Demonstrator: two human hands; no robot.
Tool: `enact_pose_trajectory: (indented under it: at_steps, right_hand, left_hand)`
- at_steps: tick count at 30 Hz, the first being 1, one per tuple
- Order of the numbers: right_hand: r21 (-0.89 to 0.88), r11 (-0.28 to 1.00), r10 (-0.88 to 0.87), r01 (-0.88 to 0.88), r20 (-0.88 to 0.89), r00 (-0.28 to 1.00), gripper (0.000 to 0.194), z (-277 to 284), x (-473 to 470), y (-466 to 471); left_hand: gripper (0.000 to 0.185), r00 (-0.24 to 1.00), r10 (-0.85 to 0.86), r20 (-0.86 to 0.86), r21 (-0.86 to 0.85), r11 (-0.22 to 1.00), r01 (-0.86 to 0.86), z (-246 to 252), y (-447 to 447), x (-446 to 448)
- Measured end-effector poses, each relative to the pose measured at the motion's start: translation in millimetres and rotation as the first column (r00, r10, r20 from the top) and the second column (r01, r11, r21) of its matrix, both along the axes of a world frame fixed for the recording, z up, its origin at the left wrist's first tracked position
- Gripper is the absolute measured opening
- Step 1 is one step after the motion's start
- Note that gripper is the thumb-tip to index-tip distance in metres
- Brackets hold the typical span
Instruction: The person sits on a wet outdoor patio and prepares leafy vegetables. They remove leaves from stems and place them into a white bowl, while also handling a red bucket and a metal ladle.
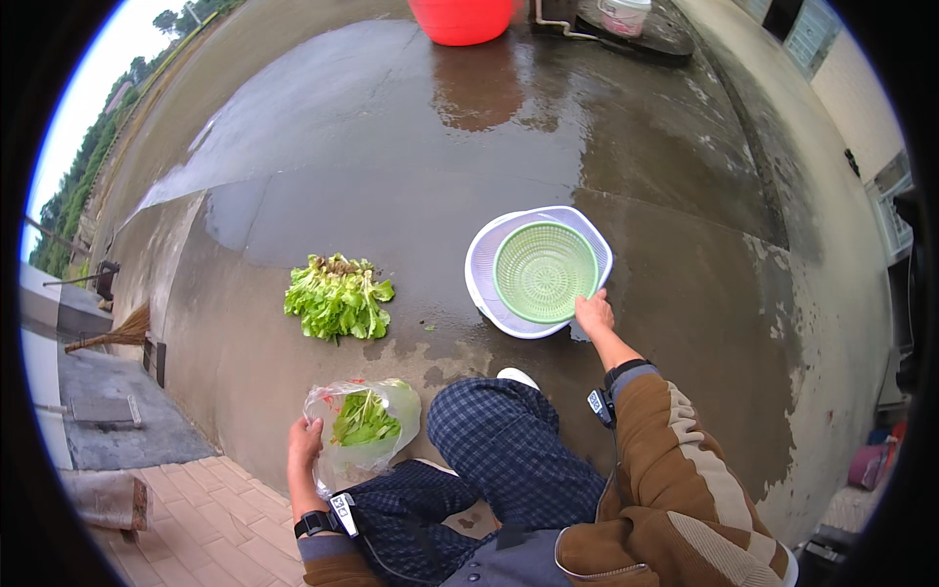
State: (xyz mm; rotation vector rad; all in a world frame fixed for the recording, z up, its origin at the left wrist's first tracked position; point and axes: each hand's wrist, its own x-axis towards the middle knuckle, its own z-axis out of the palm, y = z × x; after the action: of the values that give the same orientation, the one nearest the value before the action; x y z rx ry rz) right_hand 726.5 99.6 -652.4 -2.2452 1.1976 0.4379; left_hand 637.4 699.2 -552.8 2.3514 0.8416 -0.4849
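My left hand point(302, 445) grips the rim of a clear plastic bag point(407, 425) that holds loose green leaves point(364, 420). On the right, my right hand point(596, 312) has hold of the rim of a round green plastic colander point(546, 271). That colander sits inside a larger pale lavender plastic basin point(480, 257), which stands on the wet concrete. A heap of leafy lettuce point(340, 299) lies on the ground beyond the bag, some brown root ends showing on its far side.
Beyond, a red plastic tub point(462, 20) and a white bucket point(623, 16) stand near a pipe point(561, 28). To the left, a straw broom point(121, 330) lies by a low wall. Wet concrete point(411, 198) spreads ahead; brick paving point(213, 513) lies at lower left.
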Motion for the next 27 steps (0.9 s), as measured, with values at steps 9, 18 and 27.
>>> enact_pose_trajectory:
  at_steps: [9, 18, 27]
  right_hand:
    - [-0.105, 0.983, -0.111, 0.154, 0.336, 0.935, 0.066, 5.5, -4.8, 8.6]
    - [0.074, 0.975, -0.223, 0.211, 0.255, 0.941, 0.044, 6.8, 1.3, -2.8]
    - [-0.04, 0.995, -0.082, 0.093, 0.217, 0.973, 0.063, 23.5, 2.2, 4.1]
  left_hand:
    - [0.027, 0.997, -0.053, -0.048, -0.124, 0.991, 0.046, 16.8, -12.3, 4.5]
    - [0.03, 0.997, -0.046, -0.063, -0.096, 0.995, 0.04, 9.2, -2.7, 5.6]
    - [0.03, 0.995, -0.035, -0.094, -0.093, 0.995, 0.027, 11.3, -0.5, 4.4]
